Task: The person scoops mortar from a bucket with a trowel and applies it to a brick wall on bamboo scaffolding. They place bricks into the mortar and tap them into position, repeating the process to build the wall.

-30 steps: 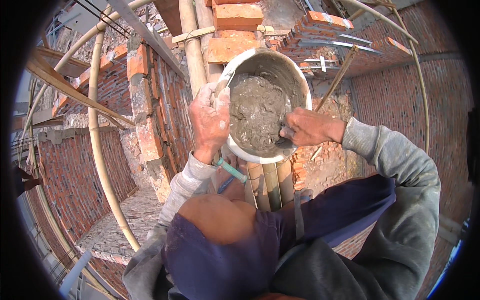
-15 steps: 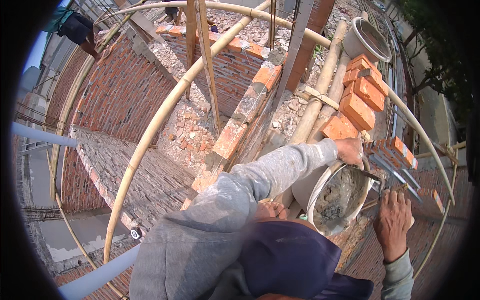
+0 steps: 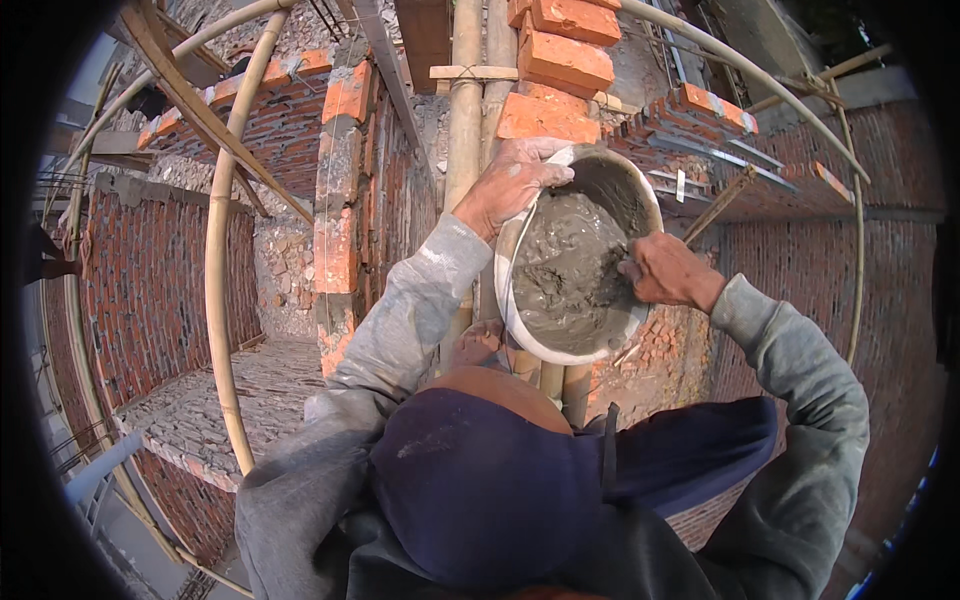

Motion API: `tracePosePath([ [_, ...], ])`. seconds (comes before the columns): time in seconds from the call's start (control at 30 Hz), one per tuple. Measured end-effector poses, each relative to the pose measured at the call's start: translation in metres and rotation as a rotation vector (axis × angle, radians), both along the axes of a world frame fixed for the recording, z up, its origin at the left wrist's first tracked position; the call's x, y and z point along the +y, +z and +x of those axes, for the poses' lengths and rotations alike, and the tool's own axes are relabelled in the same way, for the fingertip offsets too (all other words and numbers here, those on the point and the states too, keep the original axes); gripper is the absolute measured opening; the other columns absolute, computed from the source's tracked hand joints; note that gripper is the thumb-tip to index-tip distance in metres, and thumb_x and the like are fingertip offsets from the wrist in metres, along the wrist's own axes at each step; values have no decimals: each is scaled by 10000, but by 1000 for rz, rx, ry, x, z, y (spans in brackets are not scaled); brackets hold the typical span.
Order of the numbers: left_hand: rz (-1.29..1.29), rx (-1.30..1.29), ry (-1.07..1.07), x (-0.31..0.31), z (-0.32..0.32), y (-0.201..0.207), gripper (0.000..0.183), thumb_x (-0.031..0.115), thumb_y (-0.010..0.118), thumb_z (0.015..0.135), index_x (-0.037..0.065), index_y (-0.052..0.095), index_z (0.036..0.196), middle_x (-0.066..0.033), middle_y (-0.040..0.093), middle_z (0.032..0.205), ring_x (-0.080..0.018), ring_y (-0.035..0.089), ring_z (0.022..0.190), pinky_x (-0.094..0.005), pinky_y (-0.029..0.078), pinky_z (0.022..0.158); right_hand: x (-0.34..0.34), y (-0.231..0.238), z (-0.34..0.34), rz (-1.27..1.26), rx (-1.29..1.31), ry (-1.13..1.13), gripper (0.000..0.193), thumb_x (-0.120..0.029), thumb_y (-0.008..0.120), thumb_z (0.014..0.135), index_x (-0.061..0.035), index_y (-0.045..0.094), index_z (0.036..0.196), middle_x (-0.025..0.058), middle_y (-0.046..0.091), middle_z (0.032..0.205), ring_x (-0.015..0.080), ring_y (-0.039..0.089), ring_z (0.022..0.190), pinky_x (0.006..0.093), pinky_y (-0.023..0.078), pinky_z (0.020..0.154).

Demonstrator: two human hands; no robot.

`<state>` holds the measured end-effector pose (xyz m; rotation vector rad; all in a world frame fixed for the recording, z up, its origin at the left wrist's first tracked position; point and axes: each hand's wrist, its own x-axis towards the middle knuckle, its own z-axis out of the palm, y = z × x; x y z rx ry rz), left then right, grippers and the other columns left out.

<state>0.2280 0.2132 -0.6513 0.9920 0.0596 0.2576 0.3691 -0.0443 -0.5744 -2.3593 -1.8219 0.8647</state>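
A round metal pan [image 3: 520,330] full of wet grey mortar [image 3: 565,270] sits in front of me, above bamboo scaffold poles. My left hand [image 3: 510,180] grips the pan's far-left rim, fingers curled over the edge. My right hand [image 3: 670,272] holds the pan's right rim, with its fingertips in the mortar. Both sleeves are grey. My dark trouser knees [image 3: 480,490] fill the lower middle of the view.
Orange bricks [image 3: 555,60] are stacked just beyond the pan on the scaffold. Upright bamboo poles [image 3: 465,110] and a curved pole [image 3: 215,260] run past unfinished brick walls [image 3: 340,180]. A lower brick ledge [image 3: 200,410] lies far below at left. A brick wall [image 3: 800,260] stands right.
The view has swung back over the pan. My left hand now grips the pan's far rim; a second ago it held a trowel handle there. My right hand stays on the right rim.
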Motion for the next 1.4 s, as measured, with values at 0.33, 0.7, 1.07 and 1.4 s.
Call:
tracePosePath([
  [0.33,228,262,-155,19,9,23,354,79,721,901,-66,723,1224,-90,749,1180,-152,688,1022,-287,542,908,5,63,-43,-16,-199,246,154,-133,732,766,16,725,732,239,728,766,422,759,747,510,604,692],
  [0.7,598,342,-251,21,31,28,562,40,645,834,-95,662,1379,-121,728,1293,-187,671,1159,-334,517,1054,-16,113,-38,-8,-364,249,385,-93,730,773,54,694,1127,138,643,960,345,692,871,475,561,764],
  [1.07,580,584,440,-56,-108,74,592,47,602,898,-78,565,1475,-228,709,1291,-341,691,1194,-450,516,1081,-61,148,-84,-175,-53,-386,590,16,673,762,74,524,1330,273,603,1119,474,688,930,540,573,823],
  [1.4,762,863,378,-60,-108,88,562,21,612,914,-11,526,1468,-311,682,1257,-521,658,1172,-555,520,1035,12,28,-73,-295,113,-328,177,-57,709,839,12,755,995,243,744,1051,439,737,1052,487,604,933],
])
